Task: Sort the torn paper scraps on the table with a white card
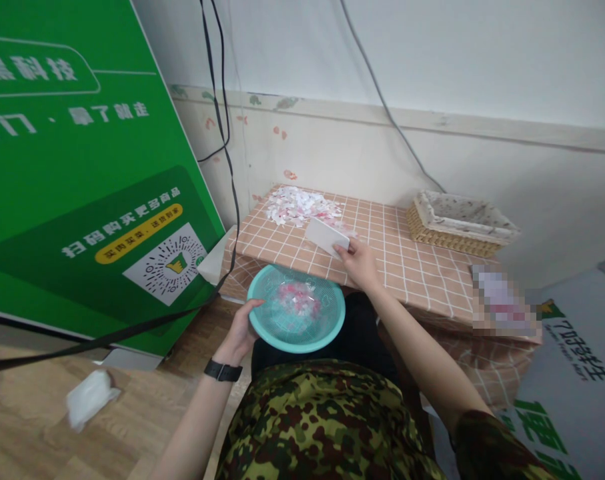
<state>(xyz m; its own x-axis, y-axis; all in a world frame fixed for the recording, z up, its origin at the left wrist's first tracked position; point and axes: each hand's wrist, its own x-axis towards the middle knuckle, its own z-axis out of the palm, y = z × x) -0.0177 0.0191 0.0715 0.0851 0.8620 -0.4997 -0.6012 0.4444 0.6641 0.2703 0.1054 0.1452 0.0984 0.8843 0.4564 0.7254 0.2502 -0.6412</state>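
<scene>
My left hand (243, 329) grips the rim of a teal plastic colander (296, 339), held over my lap just below the table's front edge. Pink and white scraps (299, 300) lie in the bottom of the colander. In my right hand (359, 263) is a flat white card-like piece (327, 237), tilted above the tabletop near the front edge. Its kind is not clear. Beyond it, a pile of white paper scraps (295, 205) with some pink ones is spread on the table.
A brown checked cloth covers the table (382, 233). A lined wicker basket (459, 223) stands at the back right. On the left rises a green printed panel (82, 167), with a black strap (235, 207) hanging before it. A white plastic bag (91, 399) lies on the floor.
</scene>
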